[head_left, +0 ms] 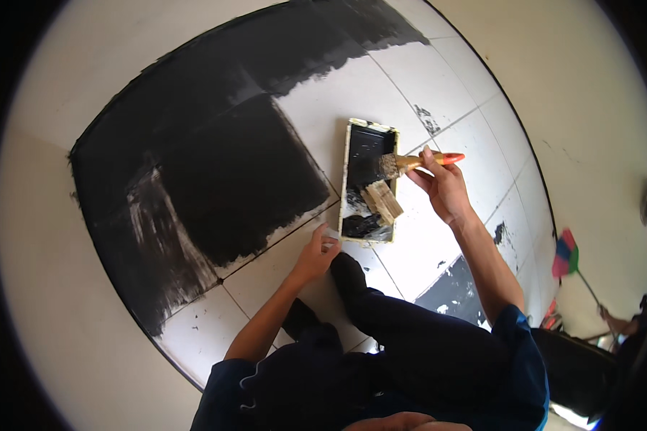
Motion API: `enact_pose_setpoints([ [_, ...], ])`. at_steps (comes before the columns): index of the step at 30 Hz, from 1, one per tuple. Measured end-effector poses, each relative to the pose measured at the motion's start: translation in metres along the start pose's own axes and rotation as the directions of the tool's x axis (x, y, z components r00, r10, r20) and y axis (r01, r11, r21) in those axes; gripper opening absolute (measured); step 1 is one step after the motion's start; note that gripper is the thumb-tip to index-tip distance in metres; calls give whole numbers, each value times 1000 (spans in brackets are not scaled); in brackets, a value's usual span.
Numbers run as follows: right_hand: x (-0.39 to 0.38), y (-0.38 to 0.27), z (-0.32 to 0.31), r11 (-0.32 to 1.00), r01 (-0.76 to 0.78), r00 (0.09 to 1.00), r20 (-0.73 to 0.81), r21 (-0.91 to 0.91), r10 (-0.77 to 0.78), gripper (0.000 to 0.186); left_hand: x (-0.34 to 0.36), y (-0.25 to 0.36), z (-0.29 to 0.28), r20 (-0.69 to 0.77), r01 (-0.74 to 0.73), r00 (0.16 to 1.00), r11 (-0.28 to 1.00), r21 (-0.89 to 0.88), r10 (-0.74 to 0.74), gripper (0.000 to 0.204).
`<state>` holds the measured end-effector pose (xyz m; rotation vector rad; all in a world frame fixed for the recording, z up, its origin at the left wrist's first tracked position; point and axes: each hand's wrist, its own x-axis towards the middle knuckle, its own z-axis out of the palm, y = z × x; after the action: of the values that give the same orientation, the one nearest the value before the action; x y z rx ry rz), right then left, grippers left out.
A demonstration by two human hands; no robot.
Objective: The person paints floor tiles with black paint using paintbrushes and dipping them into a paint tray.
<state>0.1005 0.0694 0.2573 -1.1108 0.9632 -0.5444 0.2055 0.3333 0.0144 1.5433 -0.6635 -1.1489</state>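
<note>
Brush [408,164] over the tray [346,161]

The right hand [448,190] pinches the brush by its handle; the tray lies on the part-blackened floor [331,97]. The left hand [314,256] curls beside the tray's near corner, its grip unclear.

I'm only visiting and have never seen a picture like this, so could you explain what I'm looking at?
There's no machine working here, just someone's two bare hands. The picture comes from a wide camera worn on the head, looking down, so straight lines bend near the edges. Below is a tiled floor, partly covered in black paint. A tray with black paint inside sits on it. The right hand holds a paintbrush, its bristles over the tray. The left hand is by the tray's near left corner; whether it touches is unclear.
</note>
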Motion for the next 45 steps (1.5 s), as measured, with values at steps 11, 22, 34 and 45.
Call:
enact_pose_setpoints([
  [11, -76, -20, -78, 1000, -12, 968, -251, -15, 7, 37, 37, -8, 28, 52, 138, 990, 948, -287, -128, 63],
  [22, 42, -29, -91, 979, 21, 999, -51, 204, -11, 29, 84, 42, 31, -34, 172, 983, 973, -151, -179, 51],
  [34, 134, -12, -176, 913, -193, 980, 107, 359, 165, 44, 103, 68, 60, -237, 314, 878, 873, -373, -417, 39],
  [45, 168, 23, -204, 784, -232, 970, 74, 576, 232, 38, 138, 76, 99, -366, 250, 755, 754, -608, -545, 35],
])
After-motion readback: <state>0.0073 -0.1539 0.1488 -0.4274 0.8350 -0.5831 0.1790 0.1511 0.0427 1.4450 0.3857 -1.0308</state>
